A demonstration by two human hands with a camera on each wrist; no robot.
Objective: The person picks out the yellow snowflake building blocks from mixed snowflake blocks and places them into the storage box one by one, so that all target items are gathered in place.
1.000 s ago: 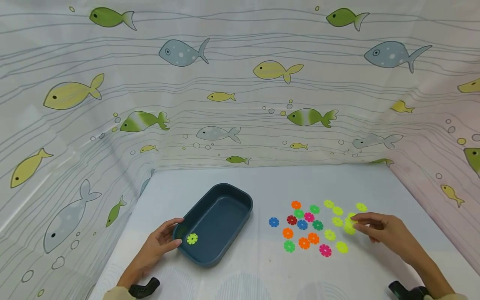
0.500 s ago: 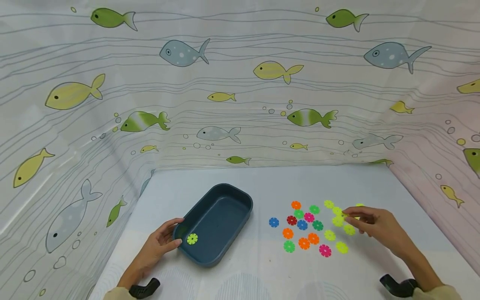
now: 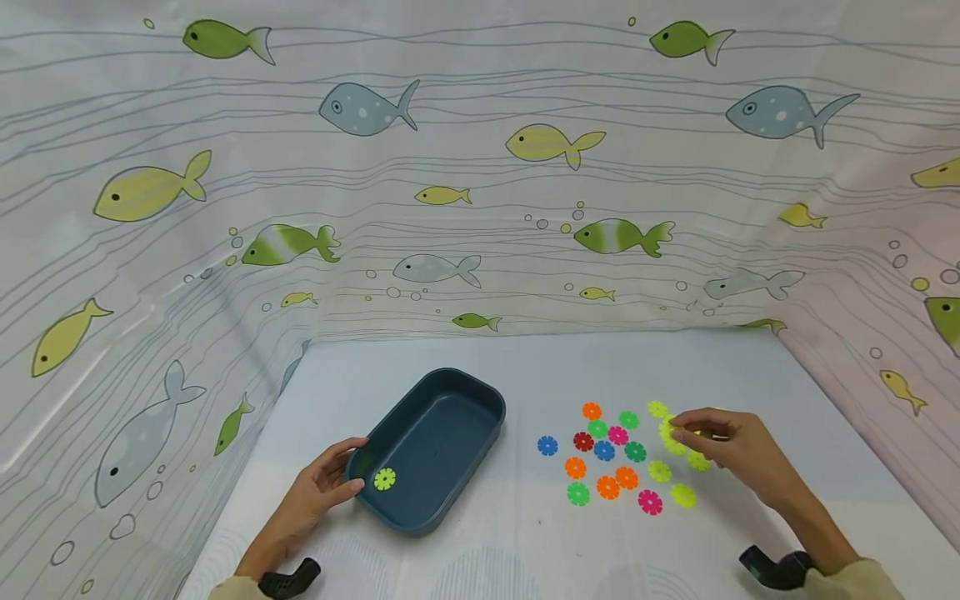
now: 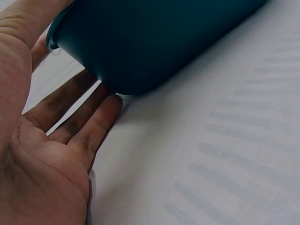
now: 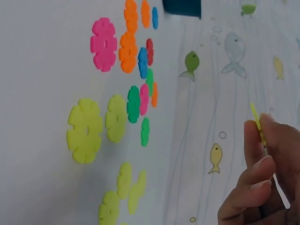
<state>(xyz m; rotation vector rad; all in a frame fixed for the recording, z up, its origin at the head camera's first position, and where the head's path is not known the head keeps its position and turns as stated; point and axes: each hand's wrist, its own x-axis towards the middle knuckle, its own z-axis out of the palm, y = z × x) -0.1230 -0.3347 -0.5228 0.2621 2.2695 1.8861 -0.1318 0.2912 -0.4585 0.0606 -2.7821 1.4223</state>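
Between thumb and index finger, my right hand (image 3: 738, 454) pinches a yellow notched plastic disc (image 5: 253, 110), seen edge-on in the right wrist view and lifted above the table. Other yellow discs (image 3: 660, 472) lie below and beside that hand. My left hand (image 3: 311, 492) grips the near-left end of a dark blue plastic tub (image 3: 442, 442), thumb at the rim and fingers against its outer wall. A single yellow disc (image 3: 385, 478) lies flat inside, near the left hand.
Left of the yellow discs, several orange (image 3: 608, 487), green (image 3: 578, 493), pink (image 3: 650, 502), blue (image 3: 547, 446) and dark red discs (image 3: 583, 442) lie loosely grouped on the white table (image 3: 517, 550). A fish-print sheet (image 3: 480, 233) surrounds the back and sides.
My right hand has moved left over the yellow discs, pinching one disc and carrying it along. The left hand and the tub stay where they were.
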